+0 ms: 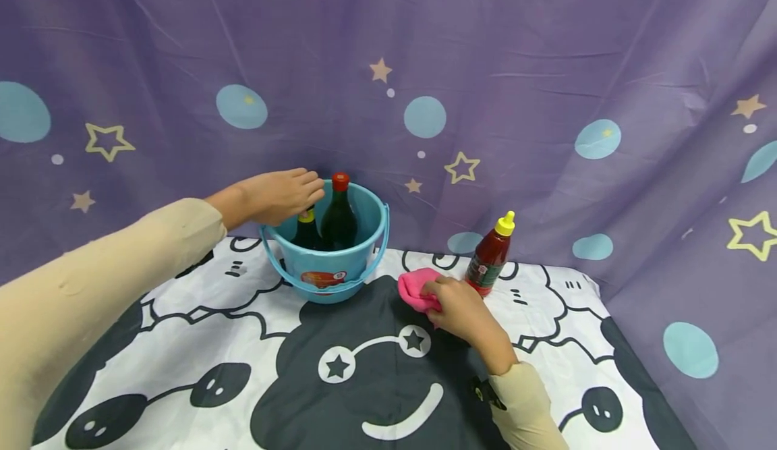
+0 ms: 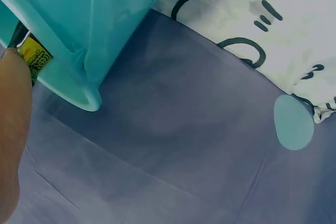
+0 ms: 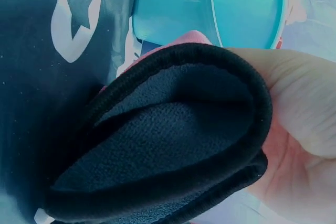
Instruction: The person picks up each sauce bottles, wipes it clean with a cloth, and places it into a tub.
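A light blue bucket (image 1: 328, 271) holds two dark bottles. My left hand (image 1: 276, 195) reaches over its left rim and grips the top of the yellow-necked bottle (image 1: 307, 233), whose cap is hidden by the fingers. Beside that one leans the red-capped bottle (image 1: 340, 220). In the left wrist view, the yellow neck label (image 2: 35, 56) shows right by the hand (image 2: 13, 129). Low over the table, my right hand (image 1: 464, 310) pinches a pink cloth (image 1: 415, 288). From the right wrist, folded dark fabric with black edging (image 3: 173, 124) appears in front of the pink.
A red sauce bottle (image 1: 487, 261) with a yellow nozzle cap stands just behind the right hand. The table wears a black-and-white sheep-print cloth (image 1: 352, 409). Behind it hangs a purple curtain (image 1: 516, 65) with stars and blue spots, close to the bucket.
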A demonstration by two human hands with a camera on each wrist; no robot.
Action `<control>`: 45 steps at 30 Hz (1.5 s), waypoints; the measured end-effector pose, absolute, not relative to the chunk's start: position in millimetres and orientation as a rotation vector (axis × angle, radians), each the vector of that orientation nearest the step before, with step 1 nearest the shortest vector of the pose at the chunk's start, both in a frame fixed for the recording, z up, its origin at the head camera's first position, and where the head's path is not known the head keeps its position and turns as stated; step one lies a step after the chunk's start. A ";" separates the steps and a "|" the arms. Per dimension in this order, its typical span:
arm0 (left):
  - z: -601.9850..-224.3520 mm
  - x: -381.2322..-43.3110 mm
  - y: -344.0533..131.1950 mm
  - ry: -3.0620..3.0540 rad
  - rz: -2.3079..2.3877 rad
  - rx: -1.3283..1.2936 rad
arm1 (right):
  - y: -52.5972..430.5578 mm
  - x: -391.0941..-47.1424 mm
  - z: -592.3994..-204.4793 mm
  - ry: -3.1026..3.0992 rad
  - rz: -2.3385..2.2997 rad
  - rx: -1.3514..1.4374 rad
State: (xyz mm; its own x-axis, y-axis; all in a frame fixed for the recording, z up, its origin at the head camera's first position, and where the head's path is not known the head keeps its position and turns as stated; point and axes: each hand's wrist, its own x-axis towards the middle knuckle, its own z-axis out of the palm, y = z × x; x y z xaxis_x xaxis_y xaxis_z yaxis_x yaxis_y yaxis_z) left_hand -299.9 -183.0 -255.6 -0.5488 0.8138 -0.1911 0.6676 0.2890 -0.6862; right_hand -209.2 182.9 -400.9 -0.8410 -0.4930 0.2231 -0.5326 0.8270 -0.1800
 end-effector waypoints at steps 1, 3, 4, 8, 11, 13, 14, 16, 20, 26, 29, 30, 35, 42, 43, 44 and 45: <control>-255.9 -298.9 -183.7 -2.362 1.093 -1.367 | 181.3 -208.9 -401.6 -2.834 0.334 0.806; -256.2 -297.8 -184.4 -2.370 1.069 -1.361 | 178.6 -208.1 -402.4 -2.813 0.292 0.813; -256.1 -297.4 -184.5 -2.373 1.051 -1.366 | 177.5 -207.7 -402.8 -2.799 0.270 0.818; -256.6 -297.3 -184.9 -2.331 0.996 -1.411 | 174.6 -206.1 -403.5 -2.749 0.216 0.830; -257.3 -296.2 -185.5 -2.287 0.963 -1.423 | 174.0 -205.1 -404.5 -2.716 0.183 0.846; -258.3 -295.0 -185.9 -2.276 0.936 -1.410 | 174.2 -204.7 -405.8 -2.691 0.154 0.864; -259.1 -294.3 -185.7 -2.279 0.901 -1.398 | 174.4 -204.6 -406.6 -2.674 0.138 0.875; -259.0 -293.0 -182.5 -2.296 0.801 -1.353 | 176.6 -204.7 -408.2 -2.637 0.101 0.897; -256.6 -290.8 -165.3 -2.256 0.473 -1.207 | 183.7 -204.4 -409.0 -2.565 0.018 0.928; -259.2 -279.4 -114.0 -2.113 0.079 -1.031 | 195.1 -199.1 -415.9 -2.453 -0.157 0.996; -262.5 -270.1 -77.2 -2.115 0.000 -1.011 | 203.1 -195.8 -420.8 -2.401 -0.213 1.027; -264.0 -267.4 -64.2 -2.117 -0.012 -1.014 | 206.0 -194.7 -421.8 -2.385 -0.224 1.037; -279.6 -266.1 -4.9 -2.121 -0.051 -1.078 | 220.2 -192.1 -424.9 -2.322 -0.253 1.114; -308.0 -282.4 61.3 -2.236 -0.065 -1.165 | 240.8 -188.4 -431.8 -2.296 -0.291 1.205; -312.4 -285.1 69.9 -2.261 -0.069 -1.165 | 243.2 -187.1 -433.9 -2.294 -0.284 1.219; -316.9 -287.7 78.3 -2.283 -0.074 -1.164 | 245.5 -185.5 -436.4 -2.294 -0.282 1.234; -321.0 -289.8 86.4 -2.306 -0.078 -1.162 | 247.6 -183.4 -439.0 -2.292 -0.284 1.251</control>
